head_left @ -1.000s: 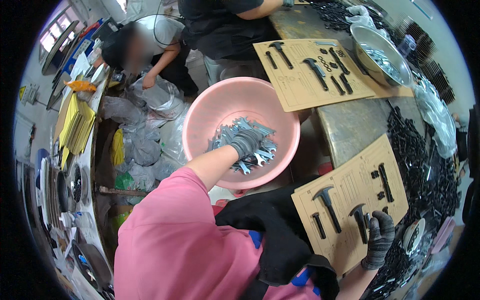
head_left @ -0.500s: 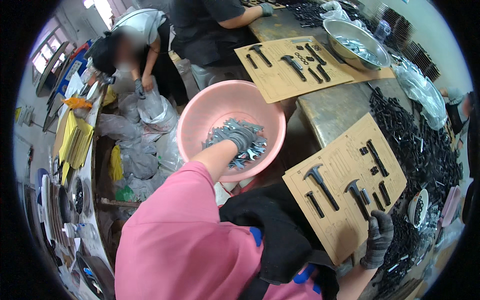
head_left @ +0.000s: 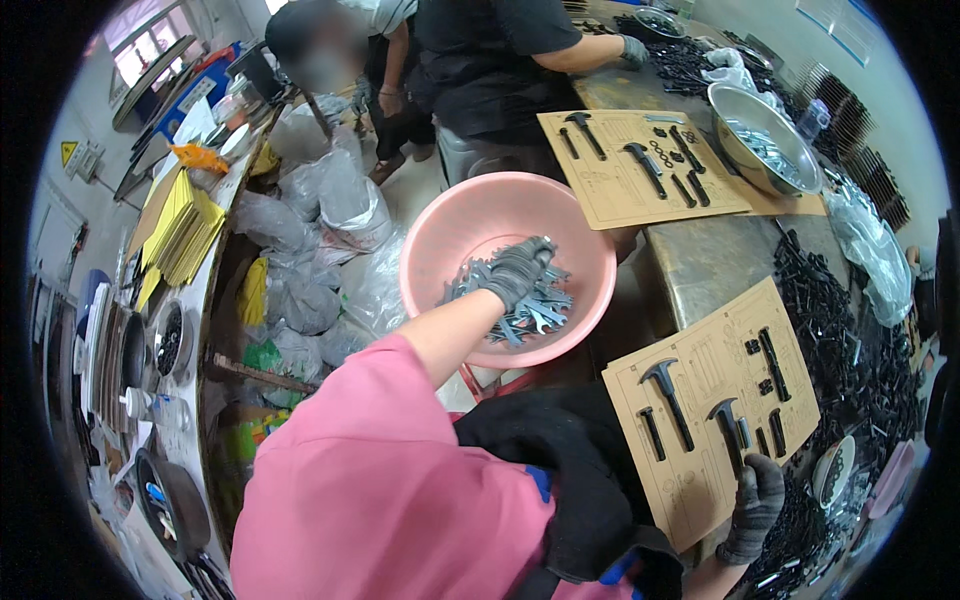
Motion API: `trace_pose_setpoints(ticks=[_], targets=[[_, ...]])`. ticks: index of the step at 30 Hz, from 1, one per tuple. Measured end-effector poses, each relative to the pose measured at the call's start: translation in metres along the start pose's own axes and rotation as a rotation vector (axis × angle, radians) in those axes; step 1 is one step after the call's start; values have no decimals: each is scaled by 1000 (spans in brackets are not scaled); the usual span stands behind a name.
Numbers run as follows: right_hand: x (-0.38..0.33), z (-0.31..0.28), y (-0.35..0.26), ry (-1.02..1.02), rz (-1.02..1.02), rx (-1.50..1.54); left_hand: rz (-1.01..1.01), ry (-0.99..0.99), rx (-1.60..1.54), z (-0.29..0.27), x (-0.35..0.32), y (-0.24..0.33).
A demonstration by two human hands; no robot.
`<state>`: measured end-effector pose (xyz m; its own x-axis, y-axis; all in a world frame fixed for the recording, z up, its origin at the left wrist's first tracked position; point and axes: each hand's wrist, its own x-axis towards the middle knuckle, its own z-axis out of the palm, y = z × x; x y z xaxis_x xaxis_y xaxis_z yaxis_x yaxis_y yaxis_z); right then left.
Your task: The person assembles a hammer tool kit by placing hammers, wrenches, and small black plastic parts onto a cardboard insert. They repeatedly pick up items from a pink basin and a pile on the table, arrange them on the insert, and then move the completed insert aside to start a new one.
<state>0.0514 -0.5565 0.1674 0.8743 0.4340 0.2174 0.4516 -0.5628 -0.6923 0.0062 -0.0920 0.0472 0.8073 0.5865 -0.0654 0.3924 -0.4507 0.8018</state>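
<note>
Bent gloved fingers form the grip of the right hand (head_left: 756,512), at the near edge of the near card (head_left: 690,495), to the right of the pink basin (head_left: 500,212) and nearer than it; whether they pinch the card cannot be told. Black hammers (head_left: 672,402) and bolts (head_left: 652,434) lie on that card, one hammer's handle end just beside the fingertips.

Inside the basin, the left hand (head_left: 518,274) reaches over the near rim, its gloved fingers curled down onto the wrenches (head_left: 545,314); what they pinch, if anything, is hidden. Pink wall shows around the heap, with most room toward the basin's far rim. On the right, the far card (head_left: 640,200) juts past the edge of the surface (head_left: 685,268) and covers a bit of the rim from the head view.

The wrenches are flat, silver-grey and open-ended, heaped at all angles in the basin's bottom.

Left of the basin sit clear plastic bags (head_left: 350,200). Farther right of it stands a metal bowl (head_left: 733,106) of silvery pieces; beyond it, a person in black (head_left: 495,75).
</note>
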Motion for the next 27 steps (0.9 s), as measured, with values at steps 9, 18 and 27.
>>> trace_pose_setpoints(ticks=[9, 18, 27], targets=[[22, 43, -54, -71, -310, -26, -2, -430, -1273, -5, -50, 111], [14, 63, -77, -335, 264, 587, -6, -963, -1186, 59, -108, 186], [5, 11, -31, -106, 22, 339, -323, -1204, -1107, 72, -110, 199]])
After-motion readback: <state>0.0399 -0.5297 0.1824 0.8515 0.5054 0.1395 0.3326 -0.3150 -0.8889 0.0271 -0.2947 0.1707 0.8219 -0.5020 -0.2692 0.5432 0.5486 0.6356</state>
